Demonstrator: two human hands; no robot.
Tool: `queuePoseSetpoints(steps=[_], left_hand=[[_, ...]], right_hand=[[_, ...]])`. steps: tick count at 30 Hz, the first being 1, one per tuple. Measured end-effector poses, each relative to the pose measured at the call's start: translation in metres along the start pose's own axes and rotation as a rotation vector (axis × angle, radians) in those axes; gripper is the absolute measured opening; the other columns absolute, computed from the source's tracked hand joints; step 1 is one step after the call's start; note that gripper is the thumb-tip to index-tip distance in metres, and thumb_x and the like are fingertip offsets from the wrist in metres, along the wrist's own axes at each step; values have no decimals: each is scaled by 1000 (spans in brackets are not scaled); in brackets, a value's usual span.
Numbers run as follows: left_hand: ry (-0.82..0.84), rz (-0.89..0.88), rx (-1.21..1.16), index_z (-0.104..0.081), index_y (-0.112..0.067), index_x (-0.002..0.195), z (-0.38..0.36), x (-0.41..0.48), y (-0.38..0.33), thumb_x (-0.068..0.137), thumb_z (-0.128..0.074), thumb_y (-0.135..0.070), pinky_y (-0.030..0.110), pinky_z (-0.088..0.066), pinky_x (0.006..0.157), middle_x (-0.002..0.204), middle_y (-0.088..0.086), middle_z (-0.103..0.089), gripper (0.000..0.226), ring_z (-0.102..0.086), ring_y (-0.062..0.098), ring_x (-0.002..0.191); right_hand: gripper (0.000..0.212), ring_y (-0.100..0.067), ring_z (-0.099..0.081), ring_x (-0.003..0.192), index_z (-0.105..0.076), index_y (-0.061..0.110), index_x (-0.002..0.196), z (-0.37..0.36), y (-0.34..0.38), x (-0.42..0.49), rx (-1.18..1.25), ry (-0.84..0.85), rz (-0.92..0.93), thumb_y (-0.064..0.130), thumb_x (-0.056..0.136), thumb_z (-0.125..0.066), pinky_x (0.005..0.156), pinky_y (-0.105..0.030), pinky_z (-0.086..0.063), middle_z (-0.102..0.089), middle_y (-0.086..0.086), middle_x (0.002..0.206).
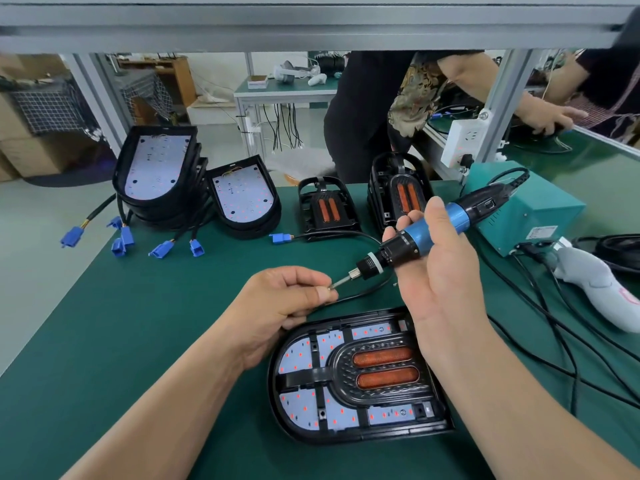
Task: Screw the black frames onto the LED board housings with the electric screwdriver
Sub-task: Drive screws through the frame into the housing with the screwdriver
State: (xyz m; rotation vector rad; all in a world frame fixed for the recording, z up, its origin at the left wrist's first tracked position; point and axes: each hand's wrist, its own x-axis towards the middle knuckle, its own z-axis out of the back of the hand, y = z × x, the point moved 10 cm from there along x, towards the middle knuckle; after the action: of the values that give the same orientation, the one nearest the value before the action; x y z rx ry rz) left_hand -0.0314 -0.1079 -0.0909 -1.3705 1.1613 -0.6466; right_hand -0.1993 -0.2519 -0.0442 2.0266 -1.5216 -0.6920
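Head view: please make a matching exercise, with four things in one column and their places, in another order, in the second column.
1 electric screwdriver
2 stacked LED board housings
3 teal box
4 housing with black frame

A near edge of the green mat
B rear right of the mat
C rear left of the mat
D gripped by the right hand

Pairs: 1-D, 2-C, 3-B, 4-A

The light is bright and even. Shadows on the green table (145,341) are soft. The black frame (337,367) has shiny spots. The top metal beam (311,26) looks bent. Far left is blurry.
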Motion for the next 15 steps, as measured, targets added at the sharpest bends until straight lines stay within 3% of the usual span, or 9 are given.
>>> queuePoseSetpoints(steps=[5,9,12,15], left_hand=[[57,-16,8,-68,2,120,-3,-2,-4,92,-72,-11,13,-31,47,98,16,-78,31,-40,4,51],[77,-3,51,-71,0,117,-1,-1,-3,87,-80,-26,15,-31,49,100,15,-78,40,-40,6,57],[96,-38,231,-78,-5,106,0,-3,-7,74,-82,-49,25,-32,57,95,16,-68,55,-40,13,63],[183,-61,379,-82,-13,102,-7,-9,-7,71,-86,-53,28,-54,75,96,7,-78,50,-68,18,80]], right_hand=[[25,-19,-62,79,-58,7,118,4,-1,4,71,-30,-22,25,104,-70,82,-38,-62,-62,-5,89],[24,-20,-63,79,-59,9,117,7,4,8,128,-38,-23,23,103,-71,84,-40,-62,-63,-5,88],[24,-20,-63,75,-57,7,114,10,11,11,156,-34,-15,21,102,-72,80,-40,-61,-63,-5,85],[21,-19,-61,71,-56,8,113,13,23,14,202,-15,1,17,101,-71,77,-38,-58,-62,-5,83]])
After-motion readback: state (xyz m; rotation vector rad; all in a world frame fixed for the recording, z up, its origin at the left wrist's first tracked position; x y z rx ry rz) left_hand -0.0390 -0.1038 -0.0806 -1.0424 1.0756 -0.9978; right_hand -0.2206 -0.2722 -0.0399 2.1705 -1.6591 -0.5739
